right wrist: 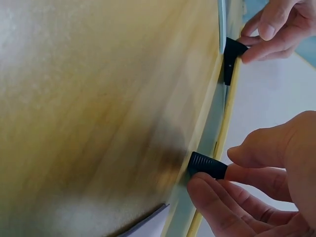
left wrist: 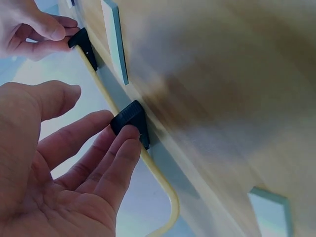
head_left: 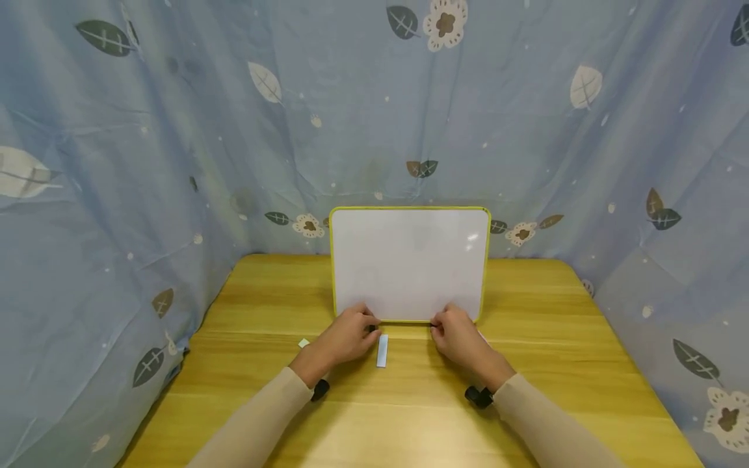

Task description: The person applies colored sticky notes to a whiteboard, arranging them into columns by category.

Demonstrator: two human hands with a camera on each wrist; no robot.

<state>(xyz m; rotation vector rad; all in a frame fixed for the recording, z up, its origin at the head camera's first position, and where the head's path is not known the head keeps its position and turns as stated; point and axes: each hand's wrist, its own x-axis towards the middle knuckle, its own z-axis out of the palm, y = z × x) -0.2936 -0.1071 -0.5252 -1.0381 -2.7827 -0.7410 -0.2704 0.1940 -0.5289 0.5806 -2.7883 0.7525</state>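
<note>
A whiteboard (head_left: 409, 263) with a yellow frame stands upright on the wooden table (head_left: 392, 422), its lower edge fitted with two black feet. My left hand (head_left: 346, 335) grips the left black foot (left wrist: 133, 118) between its fingertips; the thumb stays apart from it in the left wrist view. At the other end of that edge, fingertips of my right hand (head_left: 461, 339) hold the right black foot (right wrist: 207, 165) from two sides, with the thumb close above. The board's face is blank white with a small glare at upper right.
A light blue strip (head_left: 383, 351) lies on the table between my hands. A pale green piece (head_left: 303, 342) shows beside my left wrist, and a pale purple piece (right wrist: 150, 224) lies near my right hand. Behind the table hangs a blue patterned curtain (head_left: 351, 97).
</note>
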